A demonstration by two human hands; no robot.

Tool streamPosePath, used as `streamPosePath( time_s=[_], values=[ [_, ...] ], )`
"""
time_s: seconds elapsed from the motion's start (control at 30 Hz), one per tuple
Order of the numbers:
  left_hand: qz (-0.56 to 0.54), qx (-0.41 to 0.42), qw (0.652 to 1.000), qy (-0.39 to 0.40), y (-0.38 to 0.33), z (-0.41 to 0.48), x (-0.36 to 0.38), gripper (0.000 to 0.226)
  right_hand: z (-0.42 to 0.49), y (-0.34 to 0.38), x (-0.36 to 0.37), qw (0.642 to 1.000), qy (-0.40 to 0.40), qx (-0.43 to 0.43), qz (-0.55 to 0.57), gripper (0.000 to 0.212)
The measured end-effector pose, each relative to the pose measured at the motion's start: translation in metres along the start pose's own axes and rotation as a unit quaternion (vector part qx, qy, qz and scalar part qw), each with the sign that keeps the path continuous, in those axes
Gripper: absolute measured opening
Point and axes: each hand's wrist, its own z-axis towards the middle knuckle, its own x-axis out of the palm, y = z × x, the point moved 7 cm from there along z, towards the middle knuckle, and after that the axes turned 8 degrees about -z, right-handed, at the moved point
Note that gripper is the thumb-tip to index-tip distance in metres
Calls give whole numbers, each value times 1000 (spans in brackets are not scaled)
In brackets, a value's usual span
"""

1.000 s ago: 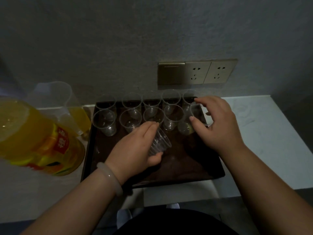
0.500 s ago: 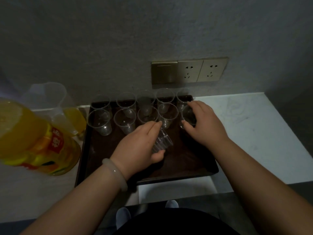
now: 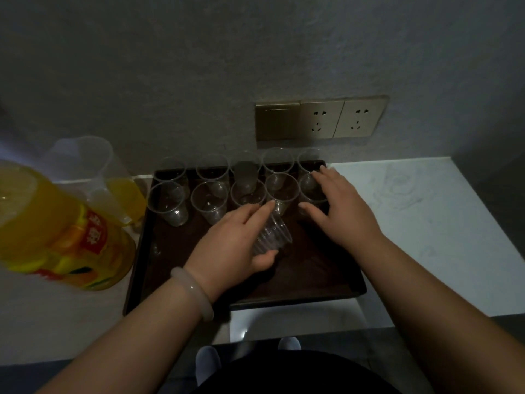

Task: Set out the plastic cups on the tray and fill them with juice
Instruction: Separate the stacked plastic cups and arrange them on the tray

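Observation:
A dark brown tray [image 3: 312, 268] lies on the white counter. Several clear plastic cups [image 3: 210, 203] stand upright on it in two rows along its far side. My left hand [image 3: 227, 243] grips a tilted stack of nested clear cups [image 3: 274, 236] over the middle of the tray. My right hand [image 3: 343, 206] is wrapped around the rightmost cup of the front row [image 3: 308, 184], thumb on its near side and fingers behind it. A big bottle of orange juice [image 3: 56, 231] stands to the left of the tray.
A clear plastic pitcher [image 3: 93, 172] with some juice in it stands behind the bottle, against the wall. A switch and two sockets [image 3: 321, 119] sit on the wall above the tray. White counter [image 3: 426, 223] stretches to the right. The tray's near edge overhangs the counter's front.
My right hand brought its cup down to the right end of the front row and stays around it. My left hand still holds the stack in the same place.

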Motion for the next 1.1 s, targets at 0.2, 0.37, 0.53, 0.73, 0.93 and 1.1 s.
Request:
streamPosePath(
  time_s=[0.2,0.37,0.53,0.73,0.93,1.1],
  values=[
    [23,10,1000,-8,4,2,3,85,-20,36,-33,989,-103,-61,91,52],
    [4,34,999,-33,6,4,0,79,-22,62,-5,958,95,-20,271,65],
    [1,43,999,-33,10,0,-3,82,-21,69,3,921,125,-4,369,57],
    [-24,44,998,-28,12,2,-10,82,-19,72,1,928,92,-1,361,58],
    [-44,53,997,-30,17,3,-10,83,-19,73,0,938,67,14,340,60],
    [-55,41,997,-31,20,1,-9,90,-23,79,-4,923,81,9,376,63]
  ],
)
